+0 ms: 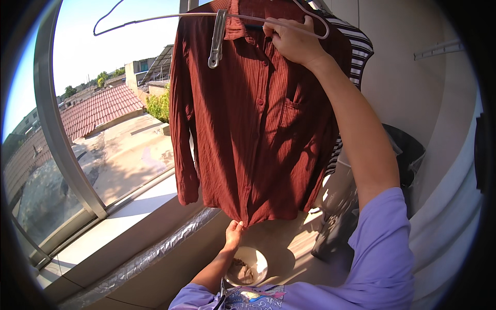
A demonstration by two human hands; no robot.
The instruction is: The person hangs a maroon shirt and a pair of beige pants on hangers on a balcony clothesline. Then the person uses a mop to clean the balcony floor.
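Observation:
A rust-red ribbed button-up shirt (pixel 232 116) hangs in front of me, its long left-side sleeve dangling by the window. My left hand (pixel 234 233) pinches the bottom hem at the button placket. Up at the collar, my right hand (pixel 292 38) is raised, its fingers around the bar of a pale wire hanger (pixel 162 17) and against the shirt's upper front. A metal clip (pixel 217 40) hangs over that bar beside the collar. Part of my right fingers' grip is hidden. Behind the shirt shows a black-and-white striped garment (pixel 358 42).
A window frame (pixel 50 97) and tiled sill (pixel 112 228) run along the left, above a foil-wrapped pipe (pixel 155 252). On the floor below stands a white basin (pixel 262 263) with cloth inside. A dark bin (pixel 407 151) and a pale curtain (pixel 445 224) are at the right.

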